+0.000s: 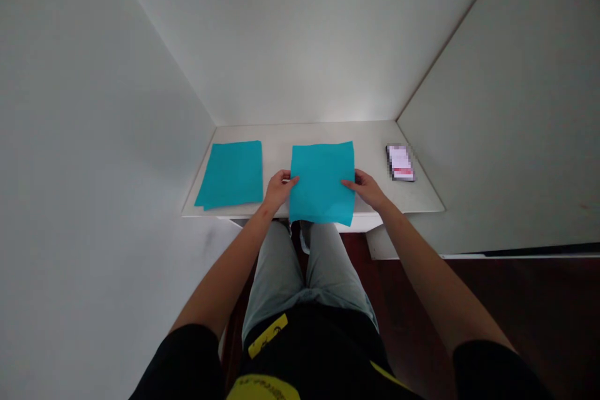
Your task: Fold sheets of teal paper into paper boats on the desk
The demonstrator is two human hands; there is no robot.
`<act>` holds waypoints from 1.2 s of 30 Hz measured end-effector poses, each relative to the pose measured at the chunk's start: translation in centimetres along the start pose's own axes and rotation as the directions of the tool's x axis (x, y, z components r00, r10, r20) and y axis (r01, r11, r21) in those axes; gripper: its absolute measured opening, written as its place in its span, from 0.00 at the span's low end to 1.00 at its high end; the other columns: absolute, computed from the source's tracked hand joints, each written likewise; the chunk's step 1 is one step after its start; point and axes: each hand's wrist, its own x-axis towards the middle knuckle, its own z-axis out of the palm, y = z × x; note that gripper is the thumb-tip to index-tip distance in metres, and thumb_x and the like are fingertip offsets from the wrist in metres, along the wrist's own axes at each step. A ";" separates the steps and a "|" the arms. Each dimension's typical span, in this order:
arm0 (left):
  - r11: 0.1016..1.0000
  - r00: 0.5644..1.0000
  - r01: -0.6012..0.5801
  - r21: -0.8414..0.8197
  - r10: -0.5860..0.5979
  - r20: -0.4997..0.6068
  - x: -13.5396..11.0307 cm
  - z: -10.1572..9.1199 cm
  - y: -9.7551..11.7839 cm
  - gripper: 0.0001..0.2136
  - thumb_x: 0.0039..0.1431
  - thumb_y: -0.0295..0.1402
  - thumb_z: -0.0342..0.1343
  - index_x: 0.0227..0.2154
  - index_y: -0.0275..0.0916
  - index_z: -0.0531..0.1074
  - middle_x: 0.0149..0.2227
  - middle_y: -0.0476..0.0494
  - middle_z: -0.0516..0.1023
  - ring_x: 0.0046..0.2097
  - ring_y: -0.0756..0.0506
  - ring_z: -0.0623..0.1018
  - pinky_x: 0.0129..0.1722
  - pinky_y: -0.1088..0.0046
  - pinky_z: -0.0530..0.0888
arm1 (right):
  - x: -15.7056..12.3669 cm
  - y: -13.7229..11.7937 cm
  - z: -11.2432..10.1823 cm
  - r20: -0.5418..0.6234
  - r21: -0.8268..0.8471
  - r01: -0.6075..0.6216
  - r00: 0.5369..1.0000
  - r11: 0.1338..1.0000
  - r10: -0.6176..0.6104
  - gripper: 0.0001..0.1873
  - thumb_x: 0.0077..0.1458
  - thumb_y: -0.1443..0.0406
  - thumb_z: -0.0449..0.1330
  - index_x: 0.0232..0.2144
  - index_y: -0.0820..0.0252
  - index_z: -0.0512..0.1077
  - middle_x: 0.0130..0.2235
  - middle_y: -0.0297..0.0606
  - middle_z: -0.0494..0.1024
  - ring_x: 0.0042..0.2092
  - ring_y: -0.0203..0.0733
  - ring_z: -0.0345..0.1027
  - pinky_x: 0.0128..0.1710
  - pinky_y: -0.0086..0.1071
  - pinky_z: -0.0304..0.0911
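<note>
A flat turquoise square sheet (322, 184), cloth or paper, I cannot tell which, is held up in front of me by its two side edges. My left hand (280, 189) pinches its left edge, thumb on the near face and fingers behind. On the opposite edge my right hand (366, 187) grips it the same way. The sheet's lower edge hangs past the front of the white tabletop. To the left lies a stack of turquoise sheets (232, 174), slightly fanned out at its lower left corner.
A phone (400, 162) with a lit, blurred screen lies at the right end of the white tabletop (281, 132). White walls (300, 37) close in the back and left side, and a pale panel (506, 119) stands at the right. Dark reddish floor (407, 312) shows below.
</note>
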 end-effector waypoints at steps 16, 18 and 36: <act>0.850 0.971 -0.222 0.478 0.239 0.027 0.9 -1.8 -2.3 0.07 0.58 0.26 0.61 0.36 0.42 0.83 0.44 0.39 0.85 0.51 0.36 0.81 0.61 0.52 0.72 | 1.2 3.3 -1.0 -0.003 -0.570 0.238 0.957 0.787 -0.291 0.13 0.61 0.60 0.59 0.40 0.52 0.85 0.49 0.44 0.86 0.54 0.57 0.75 0.61 0.53 0.67; 0.811 0.964 -0.256 0.526 0.255 0.076 1.0 -1.8 -1.9 0.10 0.59 0.23 0.59 0.34 0.43 0.84 0.47 0.40 0.86 0.54 0.35 0.81 0.65 0.48 0.68 | 1.0 3.2 -0.9 0.011 -0.586 0.256 0.951 0.769 -0.308 0.15 0.63 0.62 0.57 0.39 0.51 0.85 0.49 0.44 0.85 0.54 0.55 0.75 0.62 0.54 0.66; 0.371 0.869 -0.494 0.786 0.233 0.436 -3.5 3.9 -2.4 0.29 0.74 0.36 0.47 0.74 0.30 0.63 0.78 0.32 0.60 0.79 0.34 0.58 0.78 0.47 0.56 | -0.3 1.6 10.6 0.215 -0.742 0.303 0.952 0.598 -0.217 0.37 0.77 0.48 0.41 0.74 0.62 0.63 0.75 0.52 0.66 0.75 0.54 0.60 0.75 0.52 0.58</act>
